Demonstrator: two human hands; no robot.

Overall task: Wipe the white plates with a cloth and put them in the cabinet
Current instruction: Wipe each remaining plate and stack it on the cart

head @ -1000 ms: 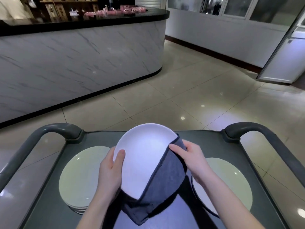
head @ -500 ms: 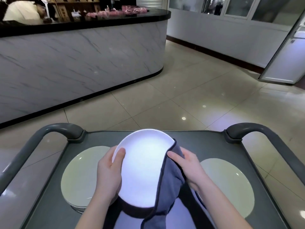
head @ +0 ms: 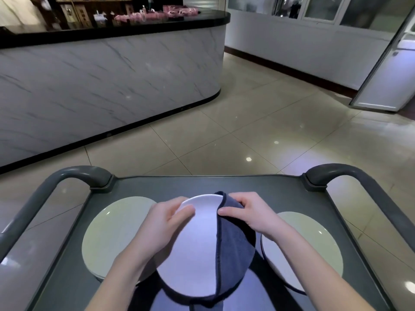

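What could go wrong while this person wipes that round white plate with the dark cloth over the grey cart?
1. The round white plate is held tilted, with the left hand gripping its rim. It might slip and strike the stack of pale round plates or the grey plastic cart below.
2. The dark blue-grey cloth, gripped by the right hand, hangs loose under the plate and could snag the single pale plate beside it.

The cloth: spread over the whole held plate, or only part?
Only part: the cloth covers the plate's right side under the right hand; its left side shows bare.
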